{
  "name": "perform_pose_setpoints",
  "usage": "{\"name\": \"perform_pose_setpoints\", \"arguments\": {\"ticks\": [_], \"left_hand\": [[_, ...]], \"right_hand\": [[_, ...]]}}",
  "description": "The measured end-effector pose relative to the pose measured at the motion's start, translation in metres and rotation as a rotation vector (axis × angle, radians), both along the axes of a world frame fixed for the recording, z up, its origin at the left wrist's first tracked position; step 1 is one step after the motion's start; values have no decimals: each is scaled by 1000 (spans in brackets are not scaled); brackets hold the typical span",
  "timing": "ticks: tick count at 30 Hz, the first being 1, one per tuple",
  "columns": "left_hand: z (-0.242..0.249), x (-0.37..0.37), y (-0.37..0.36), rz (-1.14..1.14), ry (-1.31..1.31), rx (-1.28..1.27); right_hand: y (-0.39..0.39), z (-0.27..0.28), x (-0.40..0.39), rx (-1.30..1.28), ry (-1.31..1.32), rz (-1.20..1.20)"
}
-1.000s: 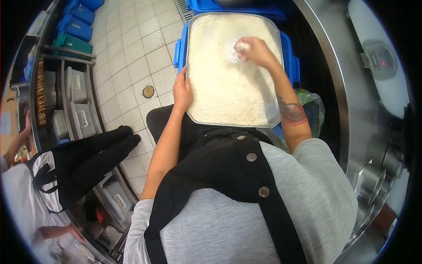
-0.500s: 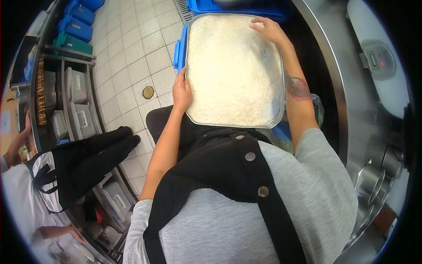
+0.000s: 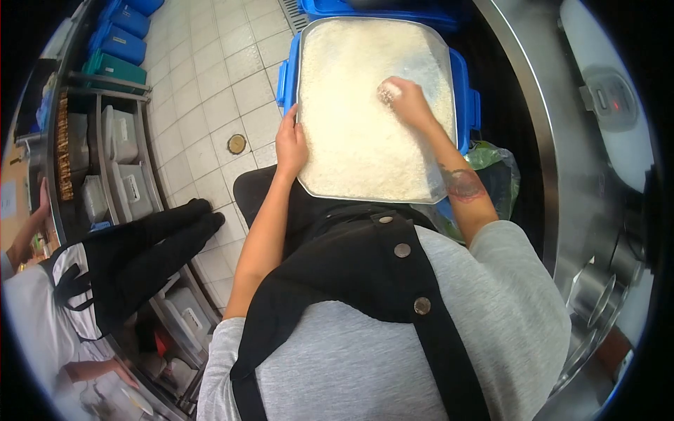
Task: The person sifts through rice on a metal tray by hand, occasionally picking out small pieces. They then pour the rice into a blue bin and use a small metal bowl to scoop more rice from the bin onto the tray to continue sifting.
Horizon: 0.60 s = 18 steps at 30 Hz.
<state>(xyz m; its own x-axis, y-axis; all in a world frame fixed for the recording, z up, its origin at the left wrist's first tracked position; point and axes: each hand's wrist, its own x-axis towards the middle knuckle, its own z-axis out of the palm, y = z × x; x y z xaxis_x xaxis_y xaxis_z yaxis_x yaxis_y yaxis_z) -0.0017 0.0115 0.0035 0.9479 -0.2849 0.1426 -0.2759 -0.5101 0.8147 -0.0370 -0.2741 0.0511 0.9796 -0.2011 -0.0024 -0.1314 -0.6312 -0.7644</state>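
A metal tray [image 3: 306, 186] filled with pale, crumbly breadcrumbs [image 3: 351, 133] is in front of me, its near edge close to my lap. My left hand [image 3: 291, 147] grips the tray's left rim, with the thumb on the inner side. Over the right half of the crumbs is my right hand [image 3: 408, 102], its fingers curled closed and coated with crumbs. Bare metal shows through a thin patch of crumbs at the upper right. Under the tray sits a blue bin [image 3: 462, 105], its handles sticking out on both sides.
A steel counter [image 3: 537, 105] runs along my right, with metal pots [image 3: 593, 291] lower down. A plastic bag [image 3: 495, 161] hangs beside the bin. On the left, a co-worker in a black apron [image 3: 133, 259] stands at shelves with lidded tubs [image 3: 121, 137]. The tiled floor has a round drain [image 3: 236, 144].
My right hand has moved from the tray's top right edge down and left onto the crumbs, and its fingers have curled closed. My left hand stays on the rim.
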Motion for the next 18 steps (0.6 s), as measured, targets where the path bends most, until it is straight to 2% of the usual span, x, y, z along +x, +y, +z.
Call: {"name": "perform_pose_setpoints", "arguments": {"ticks": [2, 3, 4, 6, 7, 9, 12, 14, 16, 17, 18], "left_hand": [[0, 0, 1, 0, -15, 11], [3, -1, 0, 4, -9, 15], [3, -1, -1, 5, -4, 17], [3, 0, -2, 4, -7, 17], [3, 0, -2, 8, -9, 22], [3, 0, -2, 6, -19, 10], [4, -1, -1, 5, -12, 5], [4, -1, -2, 7, 3, 11], [5, -1, -2, 11, 9, 12], [6, -1, -2, 10, 8, 14], [7, -2, -2, 13, 37, 7]], "right_hand": [[-7, 22, 15, 145, 135, -117], [-7, 48, 21, 253, 228, -90], [-12, 55, 26, 251, 228, -91], [-29, 63, 41, 213, 57, 218], [-34, 71, 47, 211, 57, 219], [-40, 85, 59, 131, 104, 429], [-42, 95, 83, -3, 145, 514], [-42, 88, 105, -43, 160, 492], [-51, 56, 139, -256, 171, 475], [-53, 39, 153, -254, 170, 475], [-54, 23, 165, -346, 152, 383]]}}
